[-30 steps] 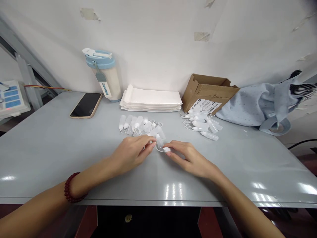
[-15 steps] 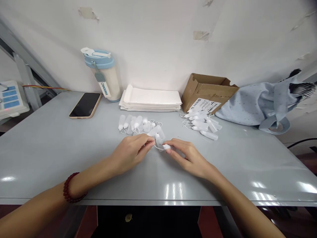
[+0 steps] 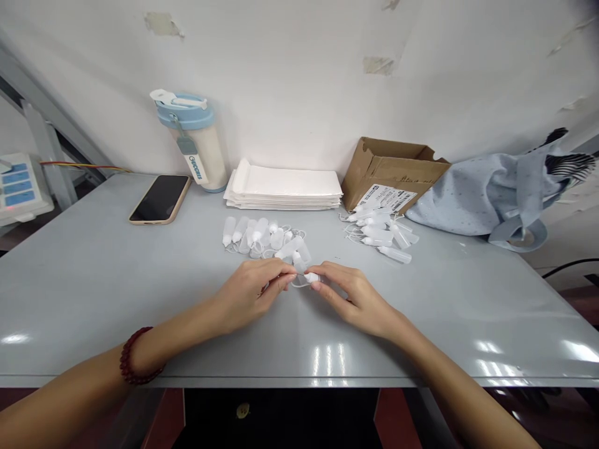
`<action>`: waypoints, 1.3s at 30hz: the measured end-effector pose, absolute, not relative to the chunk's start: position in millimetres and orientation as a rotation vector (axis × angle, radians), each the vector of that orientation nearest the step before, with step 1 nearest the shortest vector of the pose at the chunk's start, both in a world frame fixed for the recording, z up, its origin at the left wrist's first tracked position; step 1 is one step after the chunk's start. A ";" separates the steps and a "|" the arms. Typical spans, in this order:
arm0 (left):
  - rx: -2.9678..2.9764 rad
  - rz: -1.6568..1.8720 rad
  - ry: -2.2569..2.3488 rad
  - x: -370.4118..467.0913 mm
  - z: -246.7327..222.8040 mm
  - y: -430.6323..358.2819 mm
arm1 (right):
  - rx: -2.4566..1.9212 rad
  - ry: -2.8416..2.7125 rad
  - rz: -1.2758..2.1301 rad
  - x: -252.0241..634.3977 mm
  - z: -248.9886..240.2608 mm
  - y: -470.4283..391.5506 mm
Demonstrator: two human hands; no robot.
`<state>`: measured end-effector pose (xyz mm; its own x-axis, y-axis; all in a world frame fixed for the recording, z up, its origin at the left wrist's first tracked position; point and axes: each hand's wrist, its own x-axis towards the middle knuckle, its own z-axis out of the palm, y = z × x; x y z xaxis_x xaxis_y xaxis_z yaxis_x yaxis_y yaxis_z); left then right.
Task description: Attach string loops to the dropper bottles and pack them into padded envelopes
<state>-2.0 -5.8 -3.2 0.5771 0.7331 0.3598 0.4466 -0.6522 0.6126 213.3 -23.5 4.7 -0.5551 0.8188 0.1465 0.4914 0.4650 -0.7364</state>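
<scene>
My right hand (image 3: pixel 358 296) pinches the white cap (image 3: pixel 312 277) of a small bottle between thumb and forefinger; the bottle's body is mostly hidden by the fingers. Facing it, my left hand (image 3: pixel 255 288) is closed in a pinch beside the cap's tip, and what lies between its fingertips is too small to make out. A thin white loop hangs just below the cap. Several translucent bottles with white caps (image 3: pixel 257 232) lie in a pile behind my hands. A second pile of such bottles (image 3: pixel 378 234) rests farther right, in front of the cardboard box.
On the grey table (image 3: pixel 187 262) stand a tumbler (image 3: pixel 203 149) and a cardboard box (image 3: pixel 397 171). A phone (image 3: pixel 160 199) lies at the left, white envelopes (image 3: pixel 285 187) at the back and a light blue bag (image 3: pixel 472 193) at the right. A white device (image 3: pixel 23 187) is at far left.
My left hand's fingertips have moved slightly right and down, closer to the cap. My right hand still grips the capped bottle, nearly in place. The view has shifted slightly.
</scene>
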 end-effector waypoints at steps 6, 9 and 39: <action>2.352 0.824 0.954 -1.9 -3.3 -6.4 | -1.088 -2.234 0.888 213.3 5.6 -23.3; 2.346 0.819 0.961 -1.2 -3.7 -6.4 | -1.090 -2.248 0.879 213.3 5.6 -23.7; 2.434 0.790 0.888 -1.8 -13.7 -6.7 | -1.043 -2.347 0.768 210.6 1.0 -24.6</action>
